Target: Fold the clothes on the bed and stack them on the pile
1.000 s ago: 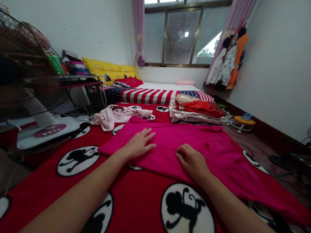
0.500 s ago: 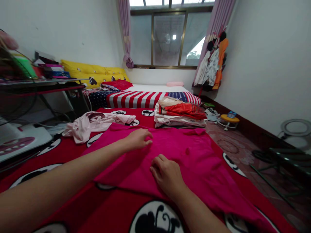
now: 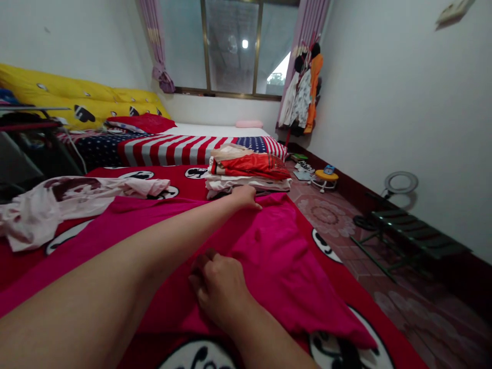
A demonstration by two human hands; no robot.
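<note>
A magenta garment (image 3: 269, 241) lies crumpled across a red blanket with white-circled black monkey prints (image 3: 196, 173). My left hand (image 3: 246, 197) reaches to the garment's far edge, its fingers lying over the cloth. The thumb is hidden, and I cannot tell whether the fingers grip. Nearer to me, my right hand (image 3: 217, 287) curls its fingers into the magenta cloth and bunches it. A long crease runs through the garment between my hands.
A crumpled pale pink garment (image 3: 49, 212) lies on the blanket at the left. Beyond my left hand stands a stack of folded clothes (image 3: 248, 177). Further back is a bed with a flag-patterned cover (image 3: 172, 149). A tiled floor (image 3: 346, 246) lies to the right, below the bed's edge.
My left hand has moved forward to the garment's far edge. My right hand has closed on the cloth, which is now bunched. The view has turned right.
</note>
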